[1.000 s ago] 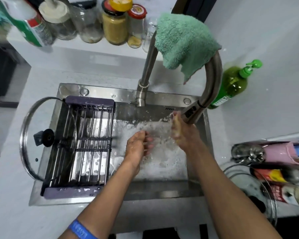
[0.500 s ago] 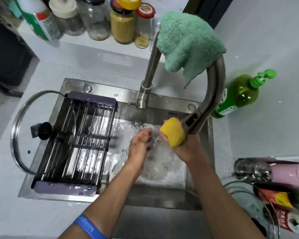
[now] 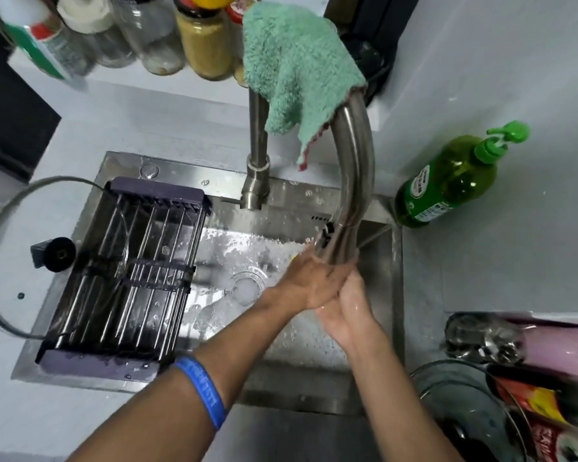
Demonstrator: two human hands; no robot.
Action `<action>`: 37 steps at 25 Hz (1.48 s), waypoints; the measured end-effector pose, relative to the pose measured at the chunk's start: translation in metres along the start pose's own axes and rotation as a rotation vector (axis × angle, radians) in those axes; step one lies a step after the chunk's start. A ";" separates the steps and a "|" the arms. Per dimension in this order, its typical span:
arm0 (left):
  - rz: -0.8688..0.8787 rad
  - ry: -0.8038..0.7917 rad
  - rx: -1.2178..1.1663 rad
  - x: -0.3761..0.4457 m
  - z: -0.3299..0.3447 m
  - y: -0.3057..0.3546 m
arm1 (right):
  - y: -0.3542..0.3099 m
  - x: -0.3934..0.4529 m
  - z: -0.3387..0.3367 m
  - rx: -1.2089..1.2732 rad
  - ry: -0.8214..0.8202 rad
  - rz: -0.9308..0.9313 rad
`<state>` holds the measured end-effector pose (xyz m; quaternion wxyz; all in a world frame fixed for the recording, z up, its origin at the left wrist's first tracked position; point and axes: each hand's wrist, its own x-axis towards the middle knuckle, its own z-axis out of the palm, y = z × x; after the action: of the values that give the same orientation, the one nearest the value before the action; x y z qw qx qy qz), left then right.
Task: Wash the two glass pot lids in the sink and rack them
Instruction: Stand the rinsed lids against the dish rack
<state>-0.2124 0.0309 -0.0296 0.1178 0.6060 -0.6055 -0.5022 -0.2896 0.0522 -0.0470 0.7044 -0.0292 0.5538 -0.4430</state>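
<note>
One glass pot lid (image 3: 4,208) with a black knob (image 3: 59,254) leans on the left end of the dark dish rack (image 3: 157,195), which spans the left half of the steel sink (image 3: 396,295). The second glass lid (image 3: 447,391) lies on the counter at the bottom right, partly under other items. My left hand (image 3: 309,281) and right hand (image 3: 346,306) are pressed together right under the faucet head (image 3: 339,248). The left hand lies flat across the right one and hides its palm. A yellow sliver (image 3: 294,258) shows at the left hand's far edge.
A green cloth (image 3: 297,61) hangs over the tall faucet. A green soap bottle (image 3: 447,185) stands right of the sink. Jars (image 3: 204,45) line the shelf behind. A pink cup (image 3: 554,345) and packets crowd the right counter. Suds cover the sink floor around the drain (image 3: 246,285).
The yellow sponge held up in my right hand half a second ago is now almost out of sight. Both hands have moved right and come together under the faucet head.
</note>
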 end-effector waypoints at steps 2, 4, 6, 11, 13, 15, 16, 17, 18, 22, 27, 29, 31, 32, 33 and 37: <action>-0.080 -0.011 -0.007 0.007 -0.008 -0.009 | 0.001 -0.003 -0.004 0.000 -0.040 0.065; -0.132 0.130 -0.250 0.010 -0.007 -0.005 | -0.005 0.005 -0.004 -0.075 -0.044 0.044; -0.085 0.278 -0.481 0.004 0.001 0.003 | -0.012 0.007 0.004 -0.104 -0.071 0.033; 0.008 0.340 -1.041 -0.006 -0.026 -0.002 | -0.006 0.014 0.013 -0.025 -0.259 0.060; 0.103 0.237 -1.118 -0.012 -0.030 0.000 | -0.005 0.020 0.012 0.008 -0.270 0.061; 0.122 0.217 -1.133 -0.017 -0.030 0.000 | -0.007 0.021 0.016 0.036 -0.298 0.033; 0.118 0.227 -1.126 -0.020 -0.031 -0.001 | -0.008 0.020 0.020 0.015 -0.276 0.014; 0.101 0.257 -1.113 -0.023 -0.032 -0.005 | -0.008 0.022 0.023 -0.028 -0.244 -0.004; 0.077 0.297 -1.102 -0.025 -0.034 -0.010 | -0.005 0.023 0.028 -0.060 -0.194 0.005; -0.069 0.453 -0.905 -0.032 -0.030 -0.040 | 0.007 0.030 0.040 -0.023 -0.038 0.022; -0.341 0.397 -1.227 -0.037 -0.017 -0.066 | 0.023 0.026 0.042 -0.185 -0.081 -0.096; -0.395 0.382 -1.379 -0.037 -0.020 -0.068 | 0.029 0.034 0.039 -0.143 -0.024 -0.022; -0.391 0.371 -1.361 -0.039 -0.021 -0.068 | 0.030 0.038 0.043 -0.086 0.059 -0.007; -0.374 0.377 -1.319 -0.042 -0.021 -0.065 | 0.030 0.038 0.044 -0.043 0.105 -0.003; -0.350 0.392 -1.266 -0.045 -0.022 -0.063 | 0.031 0.040 0.045 0.022 0.168 -0.013; -0.201 0.395 -0.993 -0.065 -0.024 -0.050 | 0.032 0.037 0.044 -0.021 0.289 0.002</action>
<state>-0.1482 0.0873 -0.0254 0.4527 0.6152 -0.2009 -0.6134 -0.2357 0.0281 -0.0750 0.6174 0.0282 0.6542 -0.4360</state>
